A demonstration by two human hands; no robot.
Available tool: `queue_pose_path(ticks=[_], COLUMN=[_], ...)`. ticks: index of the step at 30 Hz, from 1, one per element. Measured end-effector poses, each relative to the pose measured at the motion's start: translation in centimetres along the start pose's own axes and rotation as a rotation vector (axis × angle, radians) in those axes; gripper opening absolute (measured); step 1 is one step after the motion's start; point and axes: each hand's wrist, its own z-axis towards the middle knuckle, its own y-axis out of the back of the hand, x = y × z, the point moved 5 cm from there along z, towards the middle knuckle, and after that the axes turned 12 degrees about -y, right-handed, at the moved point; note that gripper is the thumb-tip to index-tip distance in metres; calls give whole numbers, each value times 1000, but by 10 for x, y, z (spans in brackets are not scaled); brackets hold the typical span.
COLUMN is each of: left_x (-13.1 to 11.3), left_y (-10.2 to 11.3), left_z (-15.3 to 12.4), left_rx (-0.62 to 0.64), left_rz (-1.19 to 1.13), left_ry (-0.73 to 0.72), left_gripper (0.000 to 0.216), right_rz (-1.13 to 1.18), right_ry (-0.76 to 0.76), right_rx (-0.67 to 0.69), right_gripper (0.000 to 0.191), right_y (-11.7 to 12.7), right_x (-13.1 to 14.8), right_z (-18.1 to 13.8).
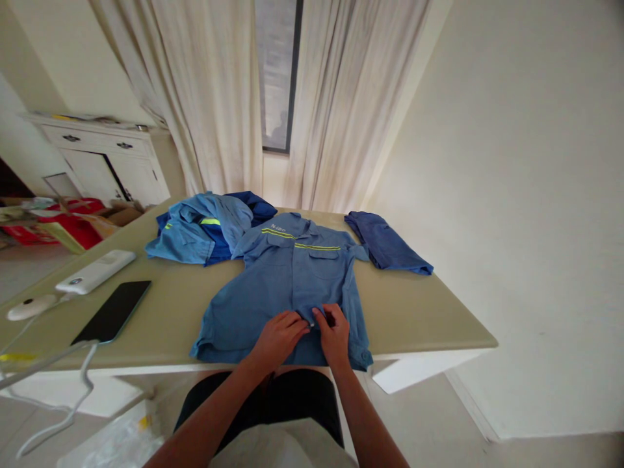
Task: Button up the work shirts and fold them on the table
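Observation:
A blue work shirt (pixel 273 279) with yellow stripes across the chest lies front up on the table, its collar toward the window and its hem at the near edge. My left hand (pixel 280 335) pinches the cloth of the front placket low on the shirt. Close beside it, my right hand (pixel 333 328) also has its fingers closed on the placket. A small whitish spot shows between the fingertips; I cannot make out what it is. The cloth is slightly lifted between the two hands.
A heap of blue clothes (pixel 195 227) lies at the table's (pixel 409 318) back left, folded dark blue trousers or similar garment (pixel 387 244) at back right. On the left are a black phone (pixel 114 313), a white device (pixel 96 272) and white cables (pixel 80 383).

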Motion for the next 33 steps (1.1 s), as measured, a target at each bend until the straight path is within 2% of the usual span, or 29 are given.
queue_pose_path(ticks=[2,5,11,14,19,23,29,33], left_x=[-4,-8,-10,-6,5,12,10,9], left_y=[-2,-4,-1,-4,-9,-12,-12,-12], left_z=[-1,-3,-3,-4,-3,-1,2,1], left_rx=[8,43,37,17,10,87,191,167], left_rz=[17,35,42,37,-51,-148,-284,-282], left_ry=[-73,-132,-129,-81,100,232,189,174], left_gripper=[19,18,20,22,24,27,20,15], right_rz=[27,28,-23,-41,-79,-172,-347,-336], right_ry=[-12,47,126,123,103,120,148,142], right_rx=[-31,-1,39,42,87,135,139,157], right_gripper=[26,24,12,11,8,11,17,15], right_y=[1,-3,-6,-7,-11,-14,-11,-10], right_x=[-3,0,7,8,5,4,2,-1], right_z=[0,-1,-1,-1,-1,0,-6,-8])
